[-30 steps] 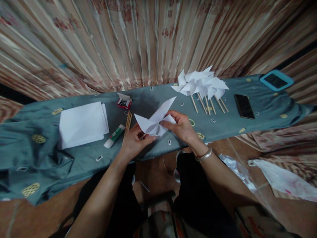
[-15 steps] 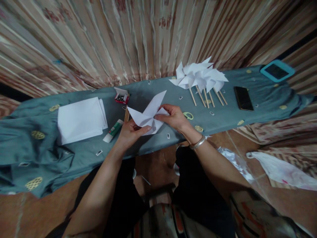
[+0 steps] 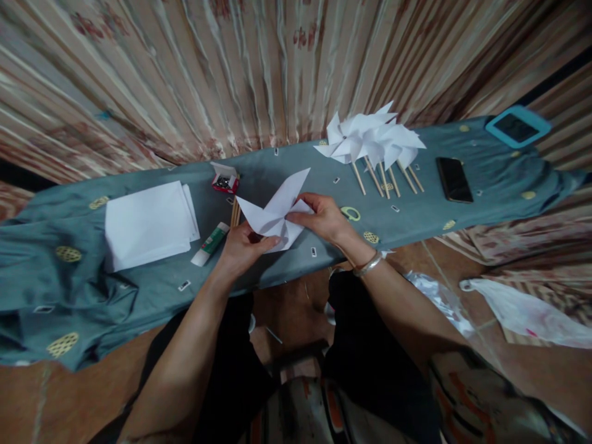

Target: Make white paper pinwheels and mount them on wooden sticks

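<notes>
White paper, folded into a pinwheel (image 3: 279, 216), sits between your hands over the near side of the cloth-covered counter (image 3: 287, 161); whether its underside touches the cloth does not show. Your left grip (image 3: 243, 248) pinches its lower left edge, thumb on top and fingers mostly hidden beneath. Your right grip (image 3: 322, 217) pinches it too, thumb pressed near the centre where the folds gather. So the pinwheel lies within both your grips, with two blades pointing free.

Judging by its shape, your folding is nearly done, but you can see no stick on it, so mounting seems left undone.

Just left of the pinwheel, you have a green-and-white glue box (image 3: 211, 244) and some loose sticks (image 3: 235, 213). Right of it rests a yellow-green loop (image 3: 356, 214), too small to name surely. Well to its left lie blank white sheets (image 3: 147, 227). Beyond it, leftward, a small red box (image 3: 226, 180) stands open. Beyond it, rightward, you have several bunched pinwheels on sticks (image 3: 370, 140), apparently complete. Farther right of it lie a dark phone (image 3: 455, 179) and a blue-framed device (image 3: 518, 127).
</notes>
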`<control>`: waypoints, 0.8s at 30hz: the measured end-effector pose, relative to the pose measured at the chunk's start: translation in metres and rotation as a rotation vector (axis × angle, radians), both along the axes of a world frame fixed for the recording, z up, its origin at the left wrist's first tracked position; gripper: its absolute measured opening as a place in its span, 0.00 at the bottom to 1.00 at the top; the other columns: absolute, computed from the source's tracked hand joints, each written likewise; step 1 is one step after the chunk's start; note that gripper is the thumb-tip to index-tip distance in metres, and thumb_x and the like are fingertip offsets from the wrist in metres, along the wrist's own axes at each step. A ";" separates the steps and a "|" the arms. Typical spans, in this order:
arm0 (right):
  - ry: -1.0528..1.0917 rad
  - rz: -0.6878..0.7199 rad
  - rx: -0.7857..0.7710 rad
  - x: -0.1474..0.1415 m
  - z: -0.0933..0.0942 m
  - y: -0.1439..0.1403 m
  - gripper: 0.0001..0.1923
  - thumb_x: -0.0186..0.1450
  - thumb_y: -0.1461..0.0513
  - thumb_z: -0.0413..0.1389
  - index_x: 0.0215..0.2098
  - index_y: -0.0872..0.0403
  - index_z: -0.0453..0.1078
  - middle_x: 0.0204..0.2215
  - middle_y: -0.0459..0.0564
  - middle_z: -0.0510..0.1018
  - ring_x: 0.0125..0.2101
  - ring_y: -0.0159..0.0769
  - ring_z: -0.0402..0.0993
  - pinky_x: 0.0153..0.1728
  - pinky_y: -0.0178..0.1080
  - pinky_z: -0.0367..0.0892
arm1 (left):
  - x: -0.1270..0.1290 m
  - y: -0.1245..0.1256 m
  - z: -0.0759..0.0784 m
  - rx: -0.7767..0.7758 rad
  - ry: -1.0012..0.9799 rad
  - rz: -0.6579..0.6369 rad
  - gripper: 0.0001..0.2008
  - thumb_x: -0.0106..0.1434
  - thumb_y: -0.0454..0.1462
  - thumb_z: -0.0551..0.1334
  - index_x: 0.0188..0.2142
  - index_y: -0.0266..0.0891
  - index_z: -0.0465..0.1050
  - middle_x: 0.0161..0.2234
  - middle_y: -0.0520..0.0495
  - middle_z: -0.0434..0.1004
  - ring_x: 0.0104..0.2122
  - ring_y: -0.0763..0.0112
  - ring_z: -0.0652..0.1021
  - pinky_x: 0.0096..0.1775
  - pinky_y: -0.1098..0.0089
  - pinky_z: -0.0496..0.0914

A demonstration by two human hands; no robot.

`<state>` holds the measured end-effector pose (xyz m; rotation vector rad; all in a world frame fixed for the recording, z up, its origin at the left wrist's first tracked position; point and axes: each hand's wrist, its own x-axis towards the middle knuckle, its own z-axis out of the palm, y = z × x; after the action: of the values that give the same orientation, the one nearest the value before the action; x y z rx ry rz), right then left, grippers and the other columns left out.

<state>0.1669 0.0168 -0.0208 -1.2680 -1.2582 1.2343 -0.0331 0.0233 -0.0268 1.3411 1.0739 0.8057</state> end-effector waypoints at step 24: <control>-0.141 0.045 -0.101 -0.001 -0.001 -0.006 0.10 0.53 0.60 0.62 0.32 0.58 0.75 0.24 0.43 0.74 0.25 0.28 0.66 0.26 0.32 0.60 | 0.004 -0.002 -0.012 -0.067 0.028 0.067 0.19 0.45 0.49 0.72 0.26 0.35 0.75 0.21 0.50 0.74 0.21 0.73 0.72 0.23 0.74 0.67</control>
<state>0.1663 0.0112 -0.0219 -1.4282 -1.3453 1.2721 -0.0289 0.0217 -0.0390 1.2684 1.1629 0.7950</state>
